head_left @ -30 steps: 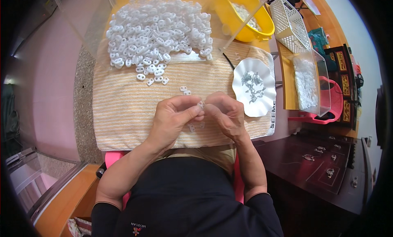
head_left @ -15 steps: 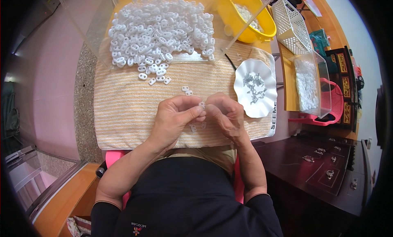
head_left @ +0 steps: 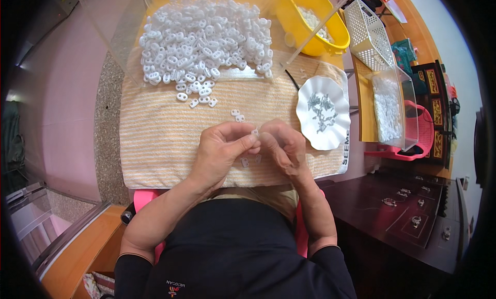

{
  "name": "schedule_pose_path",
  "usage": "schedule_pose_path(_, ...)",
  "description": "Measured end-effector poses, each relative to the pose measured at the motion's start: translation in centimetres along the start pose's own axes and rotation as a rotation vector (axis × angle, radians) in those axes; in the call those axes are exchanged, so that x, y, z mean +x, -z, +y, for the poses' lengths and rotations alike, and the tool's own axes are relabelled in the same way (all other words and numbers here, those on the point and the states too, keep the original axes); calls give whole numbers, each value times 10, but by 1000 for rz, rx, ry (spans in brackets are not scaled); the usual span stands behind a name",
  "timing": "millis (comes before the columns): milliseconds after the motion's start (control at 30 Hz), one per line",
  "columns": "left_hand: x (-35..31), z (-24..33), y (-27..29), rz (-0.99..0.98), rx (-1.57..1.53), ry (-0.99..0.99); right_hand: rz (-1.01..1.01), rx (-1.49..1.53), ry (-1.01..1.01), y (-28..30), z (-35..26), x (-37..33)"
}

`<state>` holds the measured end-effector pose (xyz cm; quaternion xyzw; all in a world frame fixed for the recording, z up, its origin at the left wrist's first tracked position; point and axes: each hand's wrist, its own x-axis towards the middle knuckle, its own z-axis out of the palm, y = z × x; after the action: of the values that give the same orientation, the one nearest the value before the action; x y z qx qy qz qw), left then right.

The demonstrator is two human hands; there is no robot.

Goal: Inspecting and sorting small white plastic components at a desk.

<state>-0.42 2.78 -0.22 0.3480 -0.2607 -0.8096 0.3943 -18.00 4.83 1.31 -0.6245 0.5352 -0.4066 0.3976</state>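
A small white two-hole plastic piece [head_left: 255, 132] is pinched at the thumb and fingertips of my left hand [head_left: 218, 148]. Right up against it, my right hand [head_left: 285, 148] has thumb and fingers closed together; whatever they grip is hidden. Just beyond my fingers lie a few loose white pieces [head_left: 238, 115] of the same kind, and more white pieces [head_left: 245, 162] lie on the cloth below them. To the right, a white wavy-rimmed plate [head_left: 338, 98] bears a scatter of small grey screw-like parts [head_left: 321, 112].
A clear box holds a large heap of white two-hole pieces [head_left: 206, 40], spilling onto the striped towel [head_left: 155, 139]. Behind the plate stand a yellow tub [head_left: 338, 33] and a white perforated basket [head_left: 369, 35]. Farther right, a clear bin [head_left: 411, 110] holds white pieces.
Both hands stay joined at the white piece, with barely any shift of the fingers. The whole view has slid very slightly.
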Motion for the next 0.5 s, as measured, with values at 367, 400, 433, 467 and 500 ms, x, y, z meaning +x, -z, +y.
schedule_pose_path(367, -1, -3, 0, -4, 65, -46, -36, -55, 6, 0, -3, 3)
schedule_pose_path(400, -1, -4, -2, 5, 63, -65, -34, -58, 10, 0, -3, 3)
schedule_pose_path(433, -2, -5, -4, 13, 60, -85, -37, -13, -18, 0, -3, 3)
schedule_pose_path(467, -3, -6, -6, 9, 60, -89, -39, 31, -46, 0, -4, 3)
schedule_pose_path(500, -4, -7, -6, 20, 45, -96, -38, 31, -40, 0, -4, 3)
